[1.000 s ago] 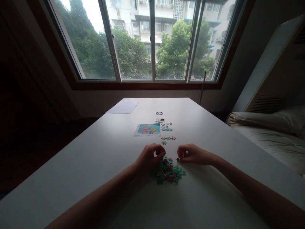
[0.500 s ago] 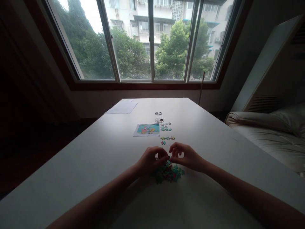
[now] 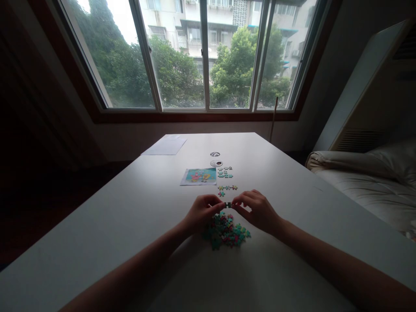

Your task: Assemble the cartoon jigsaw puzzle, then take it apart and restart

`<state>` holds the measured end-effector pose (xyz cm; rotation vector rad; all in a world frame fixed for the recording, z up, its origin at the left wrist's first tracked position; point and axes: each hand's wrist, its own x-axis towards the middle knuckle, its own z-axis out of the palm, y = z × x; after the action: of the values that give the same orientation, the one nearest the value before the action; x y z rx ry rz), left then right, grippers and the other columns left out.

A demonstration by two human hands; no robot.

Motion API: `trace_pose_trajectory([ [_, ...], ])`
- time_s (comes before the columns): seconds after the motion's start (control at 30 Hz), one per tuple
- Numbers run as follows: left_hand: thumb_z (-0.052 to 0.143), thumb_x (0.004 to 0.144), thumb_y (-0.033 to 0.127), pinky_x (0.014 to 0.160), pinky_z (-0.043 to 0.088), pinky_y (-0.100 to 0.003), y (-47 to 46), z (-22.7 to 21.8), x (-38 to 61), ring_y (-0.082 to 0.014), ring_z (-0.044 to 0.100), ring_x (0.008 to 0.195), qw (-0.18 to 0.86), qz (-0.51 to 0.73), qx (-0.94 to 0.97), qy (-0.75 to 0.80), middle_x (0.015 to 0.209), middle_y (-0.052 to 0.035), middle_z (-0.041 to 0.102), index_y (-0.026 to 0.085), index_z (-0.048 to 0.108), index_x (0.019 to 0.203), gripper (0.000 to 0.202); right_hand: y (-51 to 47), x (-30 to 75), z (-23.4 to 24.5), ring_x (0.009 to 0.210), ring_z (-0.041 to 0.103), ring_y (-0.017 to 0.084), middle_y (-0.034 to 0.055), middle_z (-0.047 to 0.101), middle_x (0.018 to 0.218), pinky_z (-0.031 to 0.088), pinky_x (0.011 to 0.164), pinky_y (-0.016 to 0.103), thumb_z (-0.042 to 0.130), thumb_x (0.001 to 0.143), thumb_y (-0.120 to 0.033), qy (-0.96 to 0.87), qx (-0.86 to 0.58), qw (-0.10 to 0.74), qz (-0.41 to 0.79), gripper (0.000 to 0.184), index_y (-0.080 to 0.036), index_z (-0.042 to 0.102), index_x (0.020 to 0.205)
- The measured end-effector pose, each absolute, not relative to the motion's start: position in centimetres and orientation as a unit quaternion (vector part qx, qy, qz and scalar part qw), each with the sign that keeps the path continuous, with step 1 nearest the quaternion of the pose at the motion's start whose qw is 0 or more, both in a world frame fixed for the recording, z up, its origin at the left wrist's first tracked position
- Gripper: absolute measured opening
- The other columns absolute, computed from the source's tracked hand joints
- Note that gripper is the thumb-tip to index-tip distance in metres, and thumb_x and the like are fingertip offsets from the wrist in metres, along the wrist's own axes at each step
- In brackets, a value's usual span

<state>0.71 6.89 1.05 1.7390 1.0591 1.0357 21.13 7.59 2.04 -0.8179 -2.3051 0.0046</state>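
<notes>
A dark jigsaw puzzle piece (image 3: 228, 205) is pinched between my two hands, just above the table. My left hand (image 3: 204, 211) grips its left side between thumb and fingers. On its right side, my right hand (image 3: 256, 209) holds it with thumb and fingertips. Below the hands lies a loose heap of puzzle pieces (image 3: 225, 234), mostly green with some pink and red. Beyond them, a short row of pieces (image 3: 227, 187) and a single piece (image 3: 221, 193) rest on the table. Farther off are several more pieces (image 3: 225, 173) beside a colourful picture sheet (image 3: 199, 176).
The white table (image 3: 146, 208) stretches toward a window. Two round discs (image 3: 216, 163) lie past the picture, and white paper (image 3: 164, 145) is at the far left. A pale sofa (image 3: 364, 182) stands on the right, and a thin stick (image 3: 273, 119) leans by the window.
Both hands have moved slightly up and away from the heap, uncovering more of it. The dark piece now shows plainly between my fingertips, and the right hand's fingers have come down onto it.
</notes>
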Motion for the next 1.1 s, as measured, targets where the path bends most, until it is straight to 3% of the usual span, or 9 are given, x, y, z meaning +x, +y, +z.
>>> trace_pose_trajectory([
  [0.2,0.057,0.076,0.037,0.056,0.042,-0.023,7.2,1.1,0.5,-0.0120,0.052,0.059,0.398,0.420,0.687,0.441,0.064,-0.0016,0.059,0.013,0.062,0.073,0.025,8.4,21.8,2.3,0.062,0.055,0.011,0.0014,0.065,0.073,0.038,0.066,0.026,0.051,0.084,-0.028,-0.872,-0.324,0.368,-0.016,0.014,-0.019,0.062,0.080],
  [0.57,0.055,0.076,0.034,0.052,0.038,-0.021,8.0,-0.4,-0.2,-0.0109,0.050,0.055,0.344,0.400,0.706,0.472,0.061,0.0005,0.058,0.014,0.062,0.071,0.022,11.0,23.9,1.6,0.056,0.054,0.010,0.0020,0.062,0.070,0.043,0.059,0.024,0.052,0.083,-0.033,-0.819,-0.369,0.440,0.003,0.017,-0.019,0.062,0.081],
  [0.8,0.055,0.077,0.033,0.053,0.038,-0.021,8.0,-0.3,-0.1,-0.0105,0.050,0.055,0.332,0.393,0.718,0.469,0.061,0.0005,0.057,0.014,0.061,0.073,0.021,11.2,23.5,1.3,0.058,0.054,0.010,0.0016,0.062,0.073,0.044,0.060,0.024,0.055,0.081,-0.030,-0.817,-0.396,0.416,0.054,0.014,-0.019,0.063,0.081],
  [1.1,0.054,0.077,0.032,0.053,0.038,-0.021,8.0,-0.4,-0.1,-0.0103,0.049,0.055,0.323,0.394,0.721,0.470,0.059,0.0010,0.056,0.014,0.061,0.073,0.020,13.4,22.1,-0.3,0.058,0.053,0.011,0.0006,0.062,0.069,0.041,0.057,0.023,0.058,0.075,-0.029,-0.825,-0.447,0.318,0.135,0.012,-0.019,0.065,0.076],
])
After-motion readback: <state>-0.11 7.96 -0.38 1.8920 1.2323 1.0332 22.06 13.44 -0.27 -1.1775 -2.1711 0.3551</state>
